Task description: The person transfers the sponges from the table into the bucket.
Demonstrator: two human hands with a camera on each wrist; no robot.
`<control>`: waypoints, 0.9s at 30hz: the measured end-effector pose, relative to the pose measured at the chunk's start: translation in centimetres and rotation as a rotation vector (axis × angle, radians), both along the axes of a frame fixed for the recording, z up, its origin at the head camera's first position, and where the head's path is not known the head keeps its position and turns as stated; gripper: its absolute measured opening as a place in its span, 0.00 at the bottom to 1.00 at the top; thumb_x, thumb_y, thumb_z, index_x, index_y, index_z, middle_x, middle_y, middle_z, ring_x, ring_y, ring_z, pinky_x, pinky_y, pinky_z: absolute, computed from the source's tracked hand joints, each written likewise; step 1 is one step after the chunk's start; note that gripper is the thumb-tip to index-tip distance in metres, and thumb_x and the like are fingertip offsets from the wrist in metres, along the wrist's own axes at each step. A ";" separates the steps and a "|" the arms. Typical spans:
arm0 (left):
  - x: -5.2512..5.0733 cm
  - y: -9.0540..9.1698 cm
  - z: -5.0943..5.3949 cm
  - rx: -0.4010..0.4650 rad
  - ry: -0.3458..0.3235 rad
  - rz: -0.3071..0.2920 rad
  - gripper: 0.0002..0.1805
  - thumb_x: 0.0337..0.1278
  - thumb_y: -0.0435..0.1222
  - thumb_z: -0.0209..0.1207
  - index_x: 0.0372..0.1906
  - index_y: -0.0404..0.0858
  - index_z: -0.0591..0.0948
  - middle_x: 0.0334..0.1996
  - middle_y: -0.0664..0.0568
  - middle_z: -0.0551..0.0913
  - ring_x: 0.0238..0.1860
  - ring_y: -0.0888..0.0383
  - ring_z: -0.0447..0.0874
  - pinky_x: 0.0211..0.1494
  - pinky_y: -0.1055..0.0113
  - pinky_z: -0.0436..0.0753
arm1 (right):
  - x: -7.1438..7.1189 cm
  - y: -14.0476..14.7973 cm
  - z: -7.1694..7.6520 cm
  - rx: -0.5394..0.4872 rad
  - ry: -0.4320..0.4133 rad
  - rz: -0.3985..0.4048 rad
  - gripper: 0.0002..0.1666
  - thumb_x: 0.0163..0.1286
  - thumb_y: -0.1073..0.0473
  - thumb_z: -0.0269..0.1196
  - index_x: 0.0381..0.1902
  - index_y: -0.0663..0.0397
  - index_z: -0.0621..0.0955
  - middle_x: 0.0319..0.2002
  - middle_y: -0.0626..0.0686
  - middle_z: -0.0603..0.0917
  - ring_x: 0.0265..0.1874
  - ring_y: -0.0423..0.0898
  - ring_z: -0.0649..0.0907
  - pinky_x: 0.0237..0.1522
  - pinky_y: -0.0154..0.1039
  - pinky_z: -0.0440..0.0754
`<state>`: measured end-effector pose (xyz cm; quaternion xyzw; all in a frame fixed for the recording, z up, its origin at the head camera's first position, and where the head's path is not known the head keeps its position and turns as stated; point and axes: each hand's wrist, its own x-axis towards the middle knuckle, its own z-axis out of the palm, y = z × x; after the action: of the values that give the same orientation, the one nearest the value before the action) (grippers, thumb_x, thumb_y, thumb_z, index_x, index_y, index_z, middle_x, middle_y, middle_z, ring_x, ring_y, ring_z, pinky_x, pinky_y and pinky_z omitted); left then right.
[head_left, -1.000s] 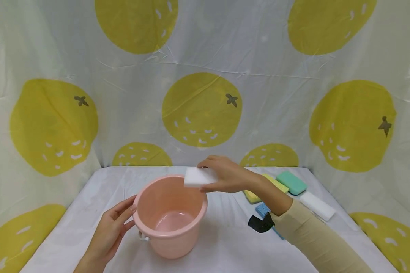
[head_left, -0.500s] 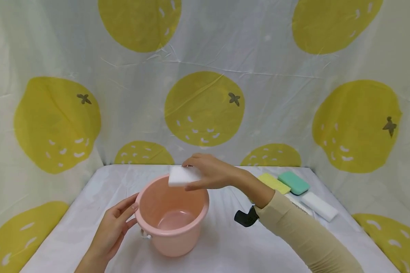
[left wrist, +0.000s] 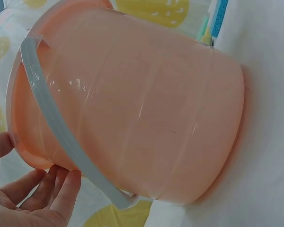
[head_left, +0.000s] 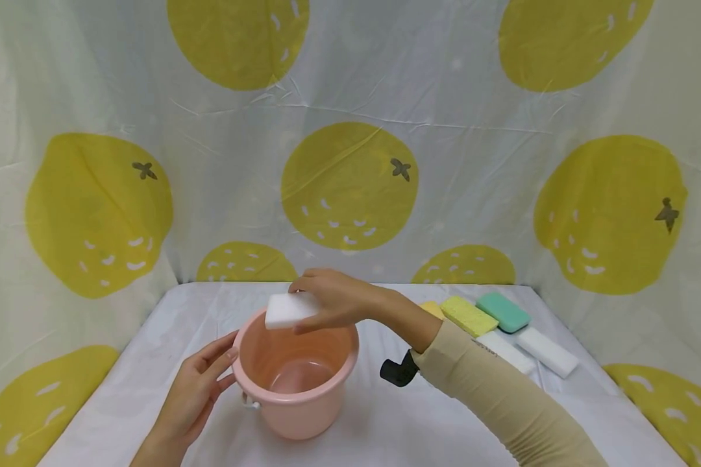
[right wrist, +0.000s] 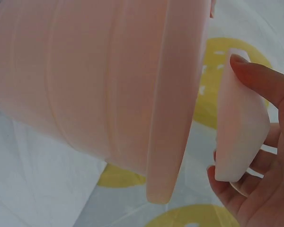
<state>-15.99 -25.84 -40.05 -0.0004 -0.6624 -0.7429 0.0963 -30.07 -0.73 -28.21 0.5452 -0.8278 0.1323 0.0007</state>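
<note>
A pink bucket (head_left: pixel 300 415) stands upright on the white cloth. My left hand (head_left: pixel 189 392) grips its rim at the left side, thumb on top and fingers beneath; the left wrist view shows the fingers (left wrist: pixel 61 189) by the rim and the pale handle (left wrist: pixel 61 127) hanging down the wall. My right hand (head_left: pixel 339 301) pinches a white sponge block (head_left: pixel 286 310) over the bucket's far rim. In the right wrist view the block (right wrist: pixel 241 123) is between thumb and fingers, just beyond the rim and apart from it.
On the right of the cloth lie a green sponge (head_left: pixel 504 312), a yellow sponge (head_left: pixel 469 316), a partly hidden orange-yellow one (head_left: pixel 432 309) and two white blocks (head_left: pixel 546 351). My right sleeve (head_left: pixel 502 395) passes in front of them. A lemon-print curtain (head_left: pixel 228 168) rises behind.
My right hand has moved left with the white block, from the bucket's right rim to over its far left part. My left hand keeps its grip on the rim.
</note>
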 end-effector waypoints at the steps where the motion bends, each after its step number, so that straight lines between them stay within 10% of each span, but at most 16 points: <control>1: 0.0 0.0 0.0 0.000 0.001 -0.001 0.29 0.77 0.35 0.58 0.73 0.22 0.67 0.60 0.59 0.82 0.60 0.63 0.79 0.54 0.62 0.85 | 0.0 -0.1 0.0 0.003 -0.002 -0.001 0.37 0.66 0.40 0.73 0.65 0.54 0.79 0.54 0.49 0.79 0.50 0.43 0.77 0.52 0.36 0.76; 27: 0.1 -0.2 -0.2 0.011 0.052 -0.040 0.29 0.78 0.33 0.56 0.73 0.20 0.65 0.63 0.56 0.80 0.63 0.63 0.78 0.56 0.59 0.84 | -0.7 1.9 -0.1 0.023 -0.043 -0.014 0.38 0.71 0.41 0.68 0.70 0.55 0.76 0.60 0.52 0.79 0.58 0.47 0.78 0.60 0.41 0.76</control>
<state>-15.91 -25.99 -40.23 -0.0326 -0.6556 -0.7480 0.0984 -30.74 1.17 -28.33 0.5363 -0.8330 0.1342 -0.0224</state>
